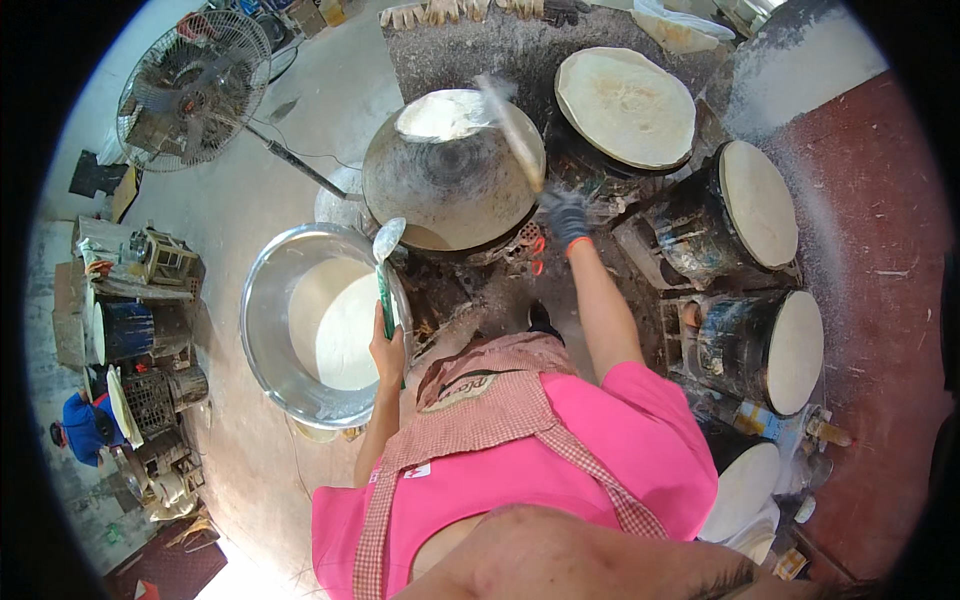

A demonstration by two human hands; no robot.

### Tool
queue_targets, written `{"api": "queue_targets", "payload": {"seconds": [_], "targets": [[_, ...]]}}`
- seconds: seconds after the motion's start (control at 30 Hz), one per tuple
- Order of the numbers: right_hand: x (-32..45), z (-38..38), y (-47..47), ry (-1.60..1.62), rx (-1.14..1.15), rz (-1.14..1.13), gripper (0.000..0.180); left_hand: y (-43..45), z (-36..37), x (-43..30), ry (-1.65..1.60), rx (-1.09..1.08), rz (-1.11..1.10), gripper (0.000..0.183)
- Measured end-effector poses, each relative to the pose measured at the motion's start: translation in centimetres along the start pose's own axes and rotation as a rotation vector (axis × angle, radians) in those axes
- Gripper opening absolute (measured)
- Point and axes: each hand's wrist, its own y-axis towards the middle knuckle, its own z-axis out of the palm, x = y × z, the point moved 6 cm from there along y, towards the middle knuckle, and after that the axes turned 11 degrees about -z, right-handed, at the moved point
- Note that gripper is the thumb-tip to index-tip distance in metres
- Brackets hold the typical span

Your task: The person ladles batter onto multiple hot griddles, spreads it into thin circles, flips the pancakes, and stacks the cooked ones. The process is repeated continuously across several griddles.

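My left hand (388,351) is bare and closed round the green handle of a ladle (385,289), whose bowl is upright at the near side of a wide pan. Below that ladle stands a large metal basin (255,330) with pale batter (349,322) in it. My right hand (566,219), in a grey glove with an orange cuff, grips the wooden handle of a blurred tool (517,142), possibly a brush or scraper. That tool reaches over the right side of the round dark pan (450,191). A white patch (442,116) of batter or flour lies at the pan's far side.
Several black drums topped with round pale flatbreads (628,106) curve along the right. A standing fan (193,90) is at the upper left, its pole slanting towards the pan. Gloves (450,10) lie along the far edge. Another person (88,427) in blue is at the far left.
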Motion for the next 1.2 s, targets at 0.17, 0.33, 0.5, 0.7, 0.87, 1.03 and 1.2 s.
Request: {"api": "queue_targets", "payload": {"seconds": [0.17,0.33,0.5,0.7,0.87,1.03,1.2], "targets": [[-0.1,4.9,1.4,-0.089,0.225,-0.044,0.034,-0.3,1.0,-0.6,-0.017,-0.021,-0.058,0.06],[-0.1,-0.4,4.4,0.46,0.102,0.118,0.027,-1.1,1.4,-0.8,0.028,-0.05,-0.164,0.061],[-4.4,5.0,5.5,0.059,0.497,-0.015,0.02,-2.0,2.1,-1.4,-0.029,-0.075,-0.254,0.059],[-1.4,-2.1,10.4,0.223,0.274,0.439,0.031,-3.5,2.5,-0.4,-0.028,-0.128,-0.315,0.057],[1.6,1.3,7.7,0.156,0.693,-0.043,0.027,-4.2,2.8,-2.9,-0.021,-0.119,-0.361,0.057],[0.1,-0.8,14.4,0.205,0.524,0.267,0.019,-4.5,3.0,-3.1,-0.05,-0.146,-0.33,0.057],[-3.3,3.3,13.4,-0.445,1.051,-0.681,0.022,-4.6,3.1,-3.9,0.0,-0.124,-0.389,0.058]]}}
